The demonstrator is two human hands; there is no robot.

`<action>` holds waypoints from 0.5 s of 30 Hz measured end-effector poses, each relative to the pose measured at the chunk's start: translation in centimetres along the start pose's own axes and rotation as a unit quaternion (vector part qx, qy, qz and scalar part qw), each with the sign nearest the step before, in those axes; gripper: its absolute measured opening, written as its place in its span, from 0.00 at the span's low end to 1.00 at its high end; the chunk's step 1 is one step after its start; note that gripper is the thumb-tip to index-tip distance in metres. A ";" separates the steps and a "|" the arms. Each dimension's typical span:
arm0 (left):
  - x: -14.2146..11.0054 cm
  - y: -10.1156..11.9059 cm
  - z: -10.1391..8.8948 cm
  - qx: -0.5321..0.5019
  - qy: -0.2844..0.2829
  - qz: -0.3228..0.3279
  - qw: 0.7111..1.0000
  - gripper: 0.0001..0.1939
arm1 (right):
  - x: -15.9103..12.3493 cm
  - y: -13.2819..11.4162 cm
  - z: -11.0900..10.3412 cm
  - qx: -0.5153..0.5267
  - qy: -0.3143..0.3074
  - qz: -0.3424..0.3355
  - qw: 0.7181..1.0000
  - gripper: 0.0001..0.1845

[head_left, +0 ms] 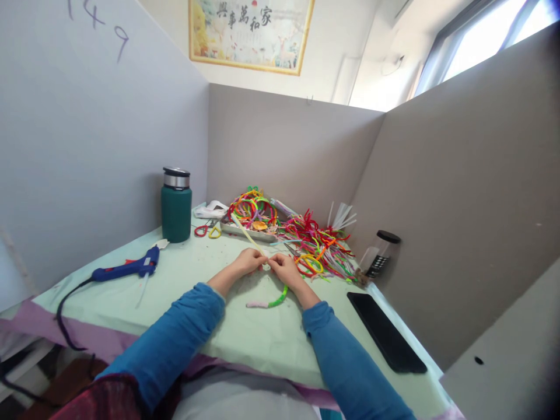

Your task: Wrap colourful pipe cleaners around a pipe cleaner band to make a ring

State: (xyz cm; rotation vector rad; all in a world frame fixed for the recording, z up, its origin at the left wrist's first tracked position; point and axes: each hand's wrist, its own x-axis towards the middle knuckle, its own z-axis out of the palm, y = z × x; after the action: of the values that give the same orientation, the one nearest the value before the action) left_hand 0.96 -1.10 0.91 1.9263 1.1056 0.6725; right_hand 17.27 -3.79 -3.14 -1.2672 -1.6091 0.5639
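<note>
Over the middle of the table, my left hand [249,262] and my right hand [284,270] meet fingertip to fingertip, both closed in a pinch. Between them is a pale yellow pipe cleaner [247,235], its free end sticking up and away to the left. A small whitish bit shows under the fingertips, too small to name. Below my right hand curves a coiled green and pale pink pipe-cleaner piece [276,302]; whether it joins the held one is hidden. Scissors with yellow and orange handles [311,265] lie just right of my right hand.
A metal tray [249,233] heaped with coloured pipe cleaners stands behind my hands, beside a loose pipe-cleaner pile [317,236]. Left are a green bottle [176,207] and a corded blue glue gun [131,267]. Right are a black phone-like slab [385,332] and a clear black-lidded bottle [380,256].
</note>
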 end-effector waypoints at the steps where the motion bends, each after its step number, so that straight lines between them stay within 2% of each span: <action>1: 0.0 0.0 0.1 -0.019 0.000 -0.005 1.000 0.18 | 0.0 0.0 0.0 0.003 -0.001 -0.001 1.000 0.10; 9: 0.4 -0.3 -0.1 -0.187 -0.030 -0.061 0.980 0.11 | -0.5 -1.3 0.0 0.024 -0.004 -0.030 0.999 0.09; 13: 0.2 -0.2 -0.3 -0.211 -0.046 -0.072 0.974 0.11 | -0.6 -1.6 0.1 0.020 -0.006 -0.029 0.999 0.09; 15: 0.1 -0.1 -0.2 -0.189 -0.033 -0.059 0.980 0.11 | -0.5 -1.4 0.1 0.013 -0.003 -0.024 1.000 0.09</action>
State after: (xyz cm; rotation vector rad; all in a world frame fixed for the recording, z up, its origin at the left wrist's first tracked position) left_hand 0.77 -0.87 0.95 1.5365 0.9632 0.6923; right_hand 16.51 -4.75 -2.24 -1.2047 -1.6279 0.5584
